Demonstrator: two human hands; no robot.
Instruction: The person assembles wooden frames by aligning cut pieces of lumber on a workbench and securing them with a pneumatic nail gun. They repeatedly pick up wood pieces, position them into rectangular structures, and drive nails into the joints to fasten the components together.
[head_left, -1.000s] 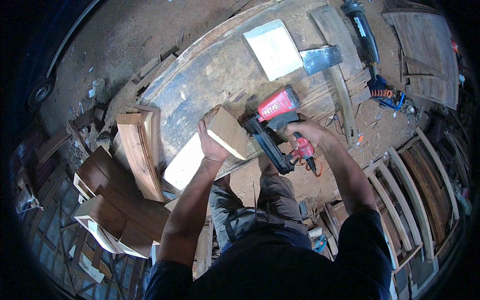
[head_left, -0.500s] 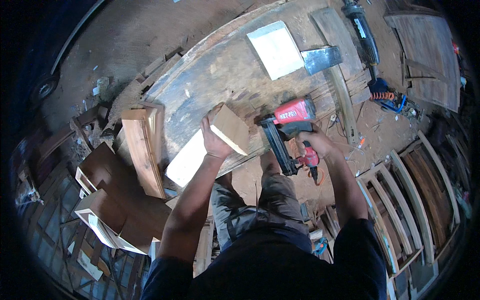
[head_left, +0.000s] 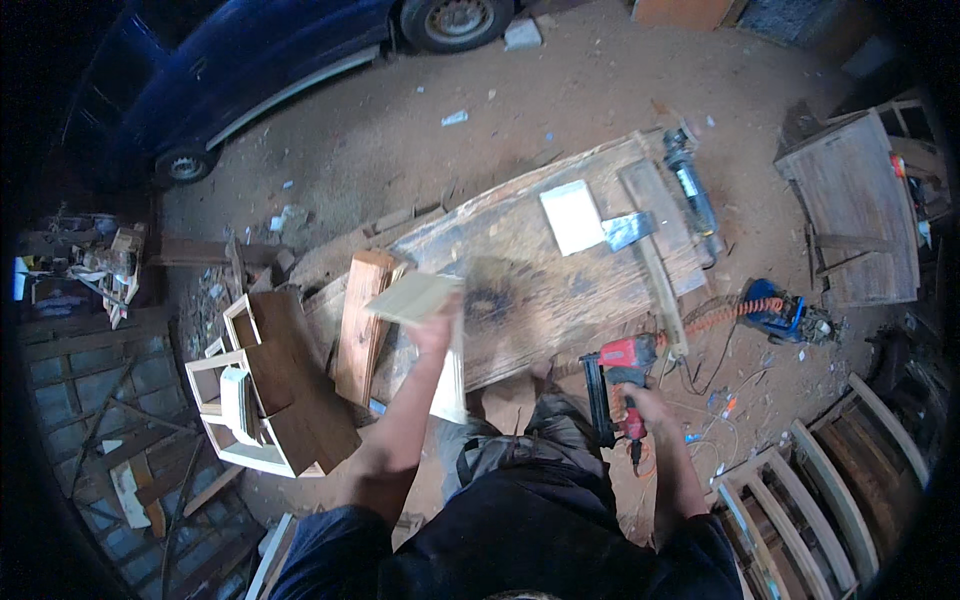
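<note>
My left hand [head_left: 436, 330] is closed around a pale wooden box [head_left: 408, 297], raised over the near edge of the low worktable [head_left: 510, 310]. The box's plain end panel faces up and is tilted, while its long white side [head_left: 450, 395] drops toward my lap. My fingers are partly hidden and blurred by motion. At the right of my knees, my right hand [head_left: 648, 402] grips the handle of a red and black nail gun [head_left: 628, 353]. The gun's black magazine points down beside my leg, apart from the box.
On the worktable lie a white board [head_left: 572, 217], a hatchet [head_left: 628, 230] and an angle grinder [head_left: 690, 185]. Stacked wood pieces [head_left: 362, 325] and brown drawer boxes [head_left: 290, 370] stand left. An orange coiled hose [head_left: 735, 315] runs right, near slatted frames [head_left: 790, 500]. A blue vehicle [head_left: 270, 70] stands beyond.
My left hand has turned the box, so its white side swings toward my lap. The nail gun has moved right and down, away from the box. My view has shifted, showing more vehicle.
</note>
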